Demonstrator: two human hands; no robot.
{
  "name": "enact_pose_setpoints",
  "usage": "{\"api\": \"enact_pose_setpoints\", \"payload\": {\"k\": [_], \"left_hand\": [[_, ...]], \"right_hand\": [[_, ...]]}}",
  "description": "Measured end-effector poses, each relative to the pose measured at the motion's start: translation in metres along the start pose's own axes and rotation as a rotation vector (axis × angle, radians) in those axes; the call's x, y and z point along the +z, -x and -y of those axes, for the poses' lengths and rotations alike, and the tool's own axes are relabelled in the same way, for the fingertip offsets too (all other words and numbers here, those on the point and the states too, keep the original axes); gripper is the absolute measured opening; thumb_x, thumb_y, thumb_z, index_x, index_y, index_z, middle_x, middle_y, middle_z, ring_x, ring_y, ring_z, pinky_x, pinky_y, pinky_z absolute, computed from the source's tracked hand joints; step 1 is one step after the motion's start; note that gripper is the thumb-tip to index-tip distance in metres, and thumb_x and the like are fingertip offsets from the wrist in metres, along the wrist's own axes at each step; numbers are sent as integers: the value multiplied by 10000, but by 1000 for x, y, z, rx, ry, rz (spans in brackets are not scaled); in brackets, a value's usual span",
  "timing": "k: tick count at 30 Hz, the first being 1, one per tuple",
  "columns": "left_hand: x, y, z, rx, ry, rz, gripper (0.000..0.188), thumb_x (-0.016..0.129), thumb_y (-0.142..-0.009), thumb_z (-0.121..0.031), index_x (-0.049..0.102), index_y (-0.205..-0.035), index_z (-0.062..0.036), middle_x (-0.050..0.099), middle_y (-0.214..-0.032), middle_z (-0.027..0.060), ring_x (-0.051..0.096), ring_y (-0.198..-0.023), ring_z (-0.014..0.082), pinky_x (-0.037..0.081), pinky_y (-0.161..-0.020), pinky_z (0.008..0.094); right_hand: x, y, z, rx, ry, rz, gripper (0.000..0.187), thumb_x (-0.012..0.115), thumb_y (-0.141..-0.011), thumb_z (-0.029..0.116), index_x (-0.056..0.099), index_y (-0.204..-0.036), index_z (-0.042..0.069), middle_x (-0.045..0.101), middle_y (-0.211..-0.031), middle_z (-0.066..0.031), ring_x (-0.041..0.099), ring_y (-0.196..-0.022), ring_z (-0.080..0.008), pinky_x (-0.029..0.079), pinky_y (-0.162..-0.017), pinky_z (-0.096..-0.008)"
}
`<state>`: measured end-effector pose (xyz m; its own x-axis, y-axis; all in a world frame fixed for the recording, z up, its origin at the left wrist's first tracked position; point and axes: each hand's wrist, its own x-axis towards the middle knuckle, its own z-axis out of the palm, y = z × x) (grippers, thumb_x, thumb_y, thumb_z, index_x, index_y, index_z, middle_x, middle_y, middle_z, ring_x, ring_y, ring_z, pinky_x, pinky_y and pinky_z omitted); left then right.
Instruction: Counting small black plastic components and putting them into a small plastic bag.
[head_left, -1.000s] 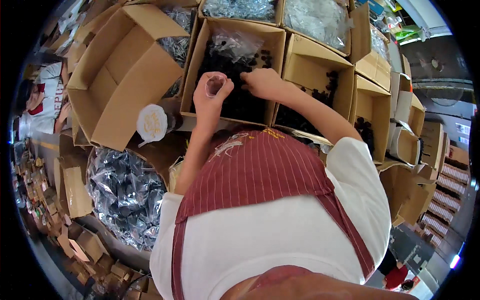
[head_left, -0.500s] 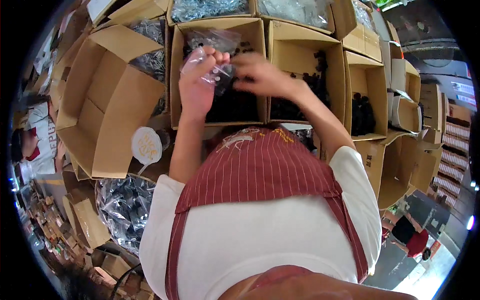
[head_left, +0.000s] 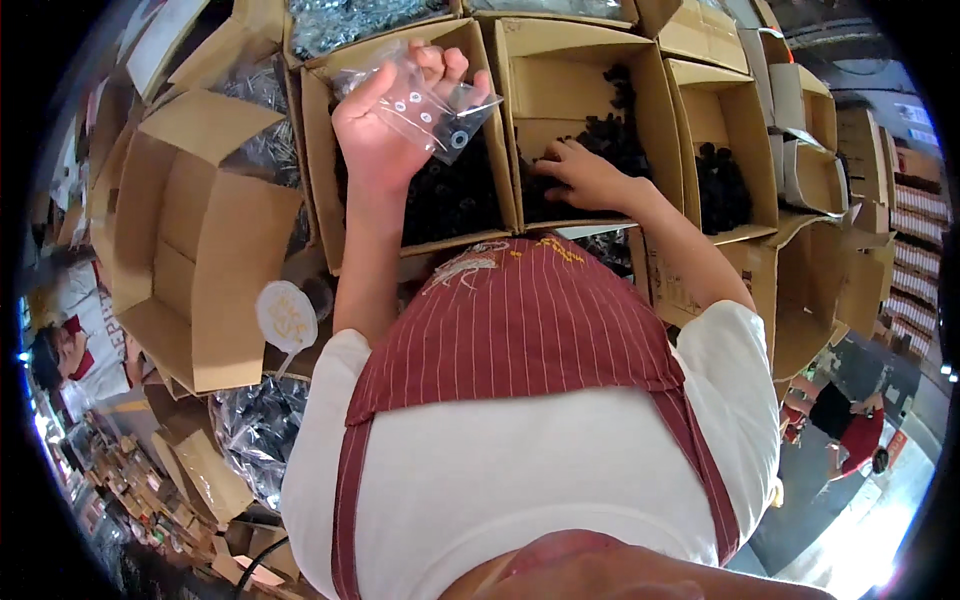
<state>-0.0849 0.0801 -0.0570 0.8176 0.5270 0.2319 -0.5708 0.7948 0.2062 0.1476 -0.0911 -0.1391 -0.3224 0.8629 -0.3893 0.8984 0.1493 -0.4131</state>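
Observation:
My left hand [head_left: 378, 138] is raised over a cardboard box of black parts [head_left: 455, 200], its fingers closed on a clear plastic bag [head_left: 462, 108]. Small white pieces and a ring-shaped piece show through the film. To the right, my right hand [head_left: 592, 180] reaches down into the neighbouring box, over another heap of black parts [head_left: 615, 140]. Its fingers are apart and bent, with the tips close to or among the parts. Nothing shows between them.
A smaller box with black parts [head_left: 722, 185] stands further right. Boxes of clear bags [head_left: 365, 12] line the far side. At left are an open carton [head_left: 235, 290], a round white fan [head_left: 287, 315] and silvery bags [head_left: 258, 435]. Other people [head_left: 850, 425] are in the background.
My right hand has left the bag and moved right and nearer, down into the neighbouring box. My left hand still holds the bag, now tilted with its contents showing more clearly.

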Motion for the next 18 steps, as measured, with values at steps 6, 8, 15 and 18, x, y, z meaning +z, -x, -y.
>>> {"api": "enact_pose_setpoints", "payload": {"k": [6, 8, 15, 18], "left_hand": [[-3, -10, 10, -59, -156, -62, 242, 547, -930, -139, 575, -1128, -3, 644, -997, 107, 564, -1115, 268, 421, -1051, 425], [-16, -8, 20, 42, -503, -129, 256, 569, -927, -143, 577, -1136, 4, 649, -1001, 109, 588, -1080, 262, 451, -1011, 405], [3, -35, 55, 37, -760, -308, 256, 658, -865, -110, 624, -1080, 24, 686, -950, 116, 642, -933, 198, 487, -891, 314], [-2, -42, 71, 40, -831, -389, 259, 651, -867, -69, 616, -1095, 48, 691, -982, 121, 659, -1001, 239, 488, -941, 343]], "right_hand": [[-28, 17, -5, 122, -537, -218, 321, 694, -872, 202, 621, -1158, 75, 599, -953, -93, 589, -788, -191, 468, -614, -324], [-46, 27, 0, 357, -1216, -279, 196, 688, -886, 183, 657, -1050, 81, 559, -802, 14, 485, -575, -33, 323, -410, -209], [-42, 40, -27, 100, -2081, -587, 476, 489, -1007, 336, 470, -1324, -19, 570, -1195, -182, 604, -1038, -293, 558, -777, -339], [-51, 43, -16, -27, -2417, -538, 535, 423, -1032, 329, 399, -1341, -106, 489, -1306, -297, 473, -1263, -403, 369, -1126, -524]]}}
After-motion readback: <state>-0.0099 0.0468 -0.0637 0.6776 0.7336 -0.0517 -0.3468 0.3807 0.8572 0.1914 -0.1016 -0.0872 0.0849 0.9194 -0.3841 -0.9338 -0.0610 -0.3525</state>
